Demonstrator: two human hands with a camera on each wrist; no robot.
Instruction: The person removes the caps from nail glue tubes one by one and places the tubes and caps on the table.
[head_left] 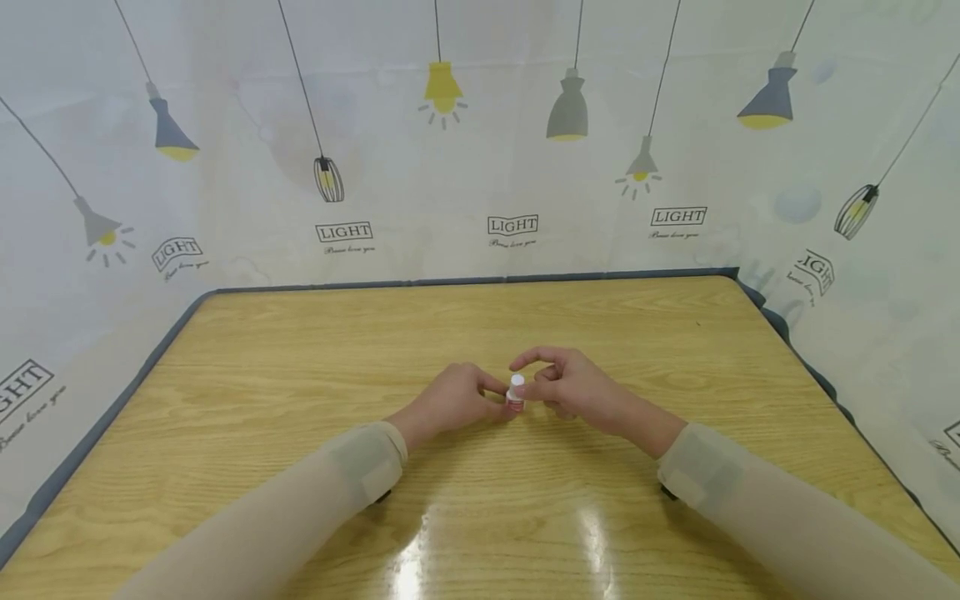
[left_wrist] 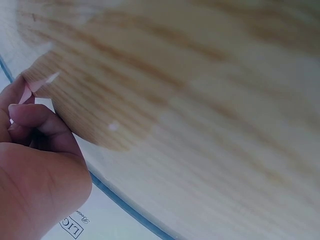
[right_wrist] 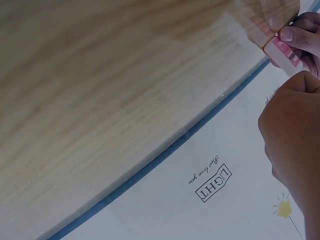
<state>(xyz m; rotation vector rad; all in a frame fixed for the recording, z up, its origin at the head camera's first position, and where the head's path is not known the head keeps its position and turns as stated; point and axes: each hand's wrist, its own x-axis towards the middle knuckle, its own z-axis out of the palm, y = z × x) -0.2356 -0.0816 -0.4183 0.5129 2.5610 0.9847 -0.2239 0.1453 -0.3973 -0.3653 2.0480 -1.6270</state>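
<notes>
A small white bottle (head_left: 515, 400) with a red label and a white cap (head_left: 517, 380) stands upright on the wooden table (head_left: 480, 333). From its left side, my left hand (head_left: 462, 398) pinches the lower body between thumb and fingers. My right hand (head_left: 581, 387) is at the bottle's right, its thumb tip by the cap and its index finger arched above, apart from the cap. The other right fingers are curled inward. The right wrist view shows the label of the bottle (right_wrist: 284, 52); in the left wrist view the fingers mostly hide it.
A dark blue edging (head_left: 420, 282) runs round the far side of the table. Behind it hangs a white backdrop (head_left: 420, 183) printed with lamps and lettering. Light reflects off the glossy tabletop near the front.
</notes>
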